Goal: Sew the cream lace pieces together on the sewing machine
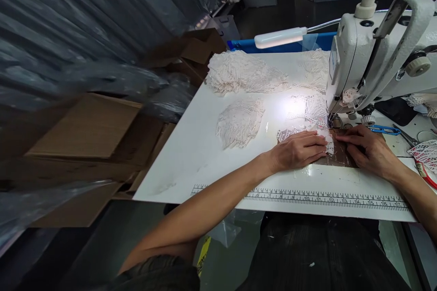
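My left hand point(300, 149) lies flat, fingers stretched out, pressing a small piece of white lace point(326, 138) on the sewing table point(191, 154) just in front of the sewing machine point(375, 54). My right hand point(367, 148) rests flat beside it on the right, fingers extended toward the same lace near the needle area. Under both hands is a brown patch of the table top. A strip of lace runs from the hands back under the machine head.
Two heaps of white lace point(239, 72) point(239, 120) lie on the table's left half. Blue-handled snips point(384, 130) lie right of the machine. A printed ruler point(307, 196) runs along the front edge. Cardboard boxes point(88, 132) and plastic sheeting stand left of the table.
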`<move>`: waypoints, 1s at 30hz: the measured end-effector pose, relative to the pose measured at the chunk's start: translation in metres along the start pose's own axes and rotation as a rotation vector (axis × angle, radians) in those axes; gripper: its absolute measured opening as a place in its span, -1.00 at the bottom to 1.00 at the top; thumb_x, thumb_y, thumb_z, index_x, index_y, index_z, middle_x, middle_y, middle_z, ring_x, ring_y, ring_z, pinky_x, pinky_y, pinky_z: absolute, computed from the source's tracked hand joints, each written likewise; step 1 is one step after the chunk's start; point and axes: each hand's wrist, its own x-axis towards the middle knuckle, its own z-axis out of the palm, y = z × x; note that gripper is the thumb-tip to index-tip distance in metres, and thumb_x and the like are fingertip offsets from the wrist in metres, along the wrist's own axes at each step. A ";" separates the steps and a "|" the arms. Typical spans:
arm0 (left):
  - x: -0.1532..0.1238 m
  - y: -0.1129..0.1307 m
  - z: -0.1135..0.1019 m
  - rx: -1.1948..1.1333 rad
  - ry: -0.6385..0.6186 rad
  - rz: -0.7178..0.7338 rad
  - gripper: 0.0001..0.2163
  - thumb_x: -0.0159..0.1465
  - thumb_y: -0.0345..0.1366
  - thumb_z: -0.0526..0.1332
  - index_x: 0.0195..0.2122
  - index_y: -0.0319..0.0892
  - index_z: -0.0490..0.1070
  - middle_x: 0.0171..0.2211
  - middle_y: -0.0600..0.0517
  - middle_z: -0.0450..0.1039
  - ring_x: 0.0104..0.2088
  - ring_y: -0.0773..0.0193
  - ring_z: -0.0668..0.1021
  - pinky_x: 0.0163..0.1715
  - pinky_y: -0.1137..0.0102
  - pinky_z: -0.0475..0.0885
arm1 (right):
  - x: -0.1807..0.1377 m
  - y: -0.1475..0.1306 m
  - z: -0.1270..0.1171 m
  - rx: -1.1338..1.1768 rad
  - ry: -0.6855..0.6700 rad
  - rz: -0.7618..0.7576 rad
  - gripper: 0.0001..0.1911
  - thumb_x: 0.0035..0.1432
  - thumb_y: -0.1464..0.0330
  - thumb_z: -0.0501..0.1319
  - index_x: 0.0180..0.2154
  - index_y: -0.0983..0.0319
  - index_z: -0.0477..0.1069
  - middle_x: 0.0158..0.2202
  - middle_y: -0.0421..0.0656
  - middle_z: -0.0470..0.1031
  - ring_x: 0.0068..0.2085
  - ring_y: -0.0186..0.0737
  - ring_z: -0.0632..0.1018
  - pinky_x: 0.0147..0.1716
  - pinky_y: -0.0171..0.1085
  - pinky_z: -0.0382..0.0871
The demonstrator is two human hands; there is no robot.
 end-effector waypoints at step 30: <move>0.003 -0.004 -0.002 0.205 -0.225 -0.174 -0.67 0.46 -0.16 -0.04 -0.02 -0.23 0.42 0.00 -0.10 0.49 -0.17 0.20 0.45 -0.16 0.24 0.29 | -0.002 -0.006 -0.003 -0.023 -0.112 -0.127 -0.65 0.23 0.43 0.10 -0.06 0.07 0.57 -0.16 -0.05 0.42 -0.16 -0.16 0.51 -0.15 -0.16 0.50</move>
